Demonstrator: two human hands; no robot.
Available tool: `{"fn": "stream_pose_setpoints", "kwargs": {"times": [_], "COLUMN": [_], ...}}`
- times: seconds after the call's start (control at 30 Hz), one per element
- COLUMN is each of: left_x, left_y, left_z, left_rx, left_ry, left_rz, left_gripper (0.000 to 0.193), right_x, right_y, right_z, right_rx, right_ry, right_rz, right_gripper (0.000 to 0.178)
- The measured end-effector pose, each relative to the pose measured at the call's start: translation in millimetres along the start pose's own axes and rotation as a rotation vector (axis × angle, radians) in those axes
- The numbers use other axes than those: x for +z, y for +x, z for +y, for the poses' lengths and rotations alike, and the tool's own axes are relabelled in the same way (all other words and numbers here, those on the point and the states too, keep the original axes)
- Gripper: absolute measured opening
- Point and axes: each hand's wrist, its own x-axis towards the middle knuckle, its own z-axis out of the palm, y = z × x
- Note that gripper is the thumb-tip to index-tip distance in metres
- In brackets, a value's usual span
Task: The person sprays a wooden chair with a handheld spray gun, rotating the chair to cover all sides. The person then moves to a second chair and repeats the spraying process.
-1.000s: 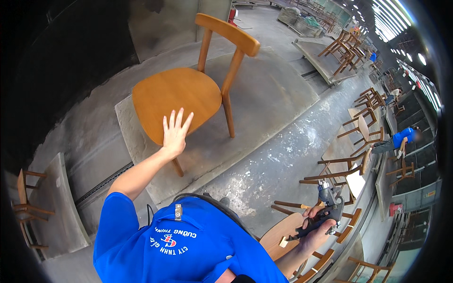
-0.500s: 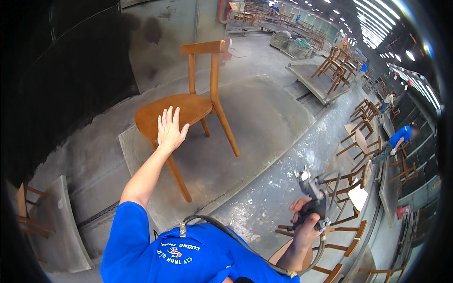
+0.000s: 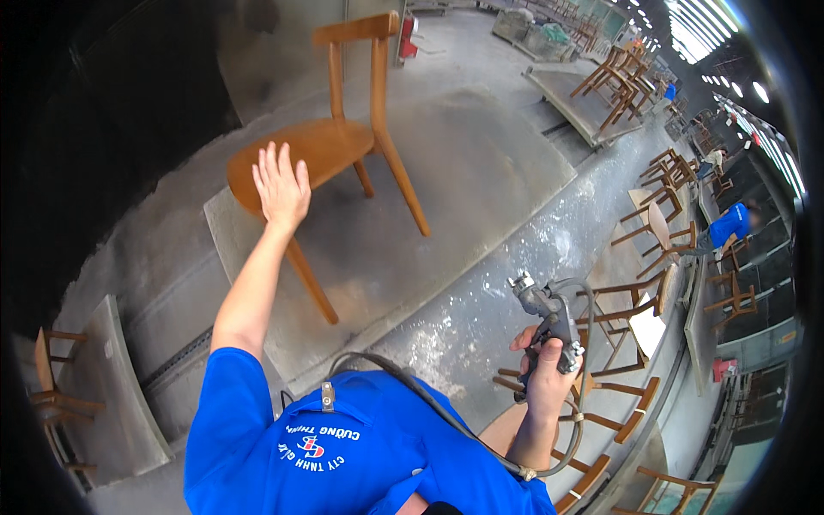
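Observation:
A brown wooden chair (image 3: pixel 330 142) with a rounded seat and a single top rail stands on a flat grey board. Over the near part of its seat lies my left hand (image 3: pixel 281 187), fingers stretched out; whether the palm presses on the wood I cannot tell. My right hand (image 3: pixel 548 360) is wrapped round a dark metal spray gun (image 3: pixel 556 319), held off to the right of the chair with its nozzle end up and to the left. A hose (image 3: pixel 463 425) runs from the gun past my blue shirt.
The grey board (image 3: pixel 489 163) has its edge along a paint-spattered floor (image 3: pixel 481 318). More wooden chairs (image 3: pixel 661 227) line the right side, where a person in blue (image 3: pixel 728 225) stands. Another board with stacked chairs (image 3: pixel 614 81) is farther back. A dark wall (image 3: pixel 129 103) rises at left.
The chair and my left hand appear higher and more to the left as the view shifts. My right hand has brought the spray gun slightly up and left, its grip kept.

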Motion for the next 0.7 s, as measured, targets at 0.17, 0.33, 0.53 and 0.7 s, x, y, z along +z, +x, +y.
{"fn": "stream_pose_setpoints", "kwargs": {"times": [0.17, 0.33, 0.53, 0.7], "left_x": [13, 23, 39, 47], "left_y": [1, 8, 20, 25], "left_z": [4, 8, 6, 5], "left_rx": [-0.051, -0.146, -0.232, -0.226], "left_ry": [0.076, 0.129, 0.138, 0.151], "left_rz": [0.100, 0.108, 0.151, 0.169], "left_gripper": [0.049, 0.050, 0.052, 0.054], "right_x": [-38, -71, -88, -102], "right_y": [-9, -3, 11, 41], "right_z": [39, 60, 50, 43], "right_rx": [0.245, 0.408, 0.437, 0.577], "right_ry": [-0.086, -0.335, -0.301, -0.398], "right_rz": [0.027, 0.048, 0.139, 0.195], "right_gripper": [0.041, 0.041, 0.046, 0.049]}}
